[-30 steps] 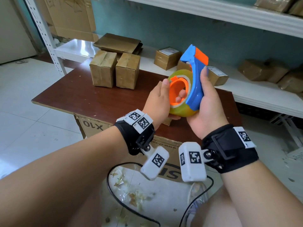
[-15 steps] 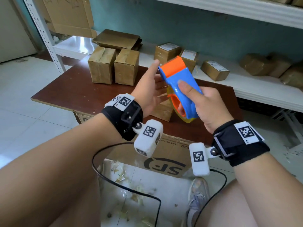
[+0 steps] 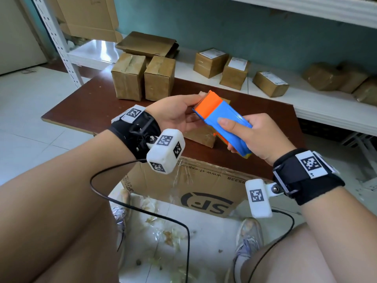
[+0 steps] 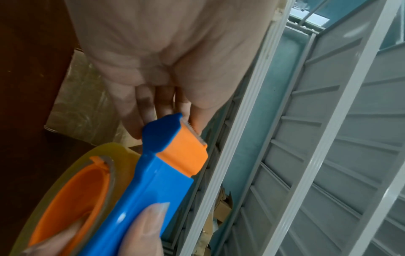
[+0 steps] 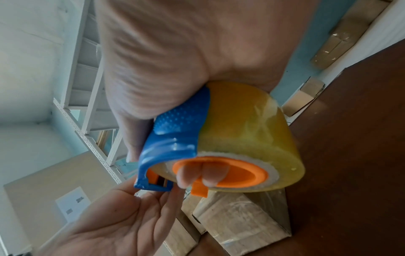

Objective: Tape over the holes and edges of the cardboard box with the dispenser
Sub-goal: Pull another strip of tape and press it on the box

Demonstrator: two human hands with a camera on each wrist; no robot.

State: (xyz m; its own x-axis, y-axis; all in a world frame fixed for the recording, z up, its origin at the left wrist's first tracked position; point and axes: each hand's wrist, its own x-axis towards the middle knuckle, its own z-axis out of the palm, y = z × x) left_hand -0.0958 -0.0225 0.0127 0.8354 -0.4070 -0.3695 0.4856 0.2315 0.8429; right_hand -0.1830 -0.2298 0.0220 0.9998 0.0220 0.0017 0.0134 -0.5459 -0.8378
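My right hand [image 3: 227, 135] grips the blue and orange tape dispenser [image 3: 222, 117], thumb on top of the blue handle and two fingers inside the orange core [image 5: 219, 173] of the yellowish clear tape roll [image 5: 252, 129]. My left hand [image 3: 199, 101] pinches the dispenser's orange cutter end [image 4: 186, 152], thumb by the serrated blade and fingers behind it. Just under the dispenser a small taped cardboard box [image 3: 201, 135] lies on the dark brown table [image 3: 91, 107]. The tape's loose end cannot be made out.
Two taller taped boxes [image 3: 142, 78] stand at the table's back left. Labelled parcels [image 3: 210, 62] and flat cardboard [image 3: 146, 43] lie on the white shelf behind. A large printed carton [image 3: 204, 186] stands under the table, with a cable and tape scraps on the floor.
The dispenser came down from upright at chest height to lie flat over the small box, cutter end pointing away. My left hand left the roll's side and took the cutter end.
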